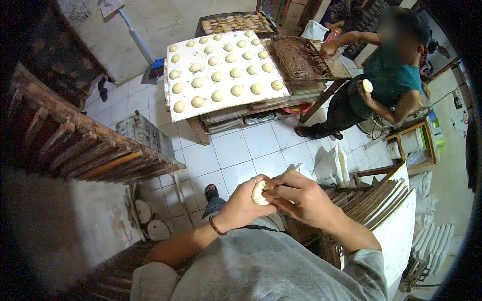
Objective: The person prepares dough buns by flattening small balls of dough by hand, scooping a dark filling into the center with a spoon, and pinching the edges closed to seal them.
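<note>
My left hand [240, 204] is wrapped round a pale dough piece [258, 193] at waist height. My right hand [309, 203] is at the same piece, its brown-smeared fingers pressed at the dough's right side, where some brown paste shows; how much they hold is hidden. Beyond, a white board [221, 103] carries several rows of round dough balls [217, 76]. To its right is a tray of brown paste [296, 55], where a co-worker's hand [329, 49] works. The co-worker's other hand [365, 98] holds another pale dough piece [367, 86].
A wooden slatted rack [90, 150] stands at left, stacked boards [381, 195] close on my right. A tray of elongated pieces [236, 22] is at the back. A long-handled scraper [138, 40] leans behind the table. Sacks [331, 165] sit on the tiled floor [233, 148].
</note>
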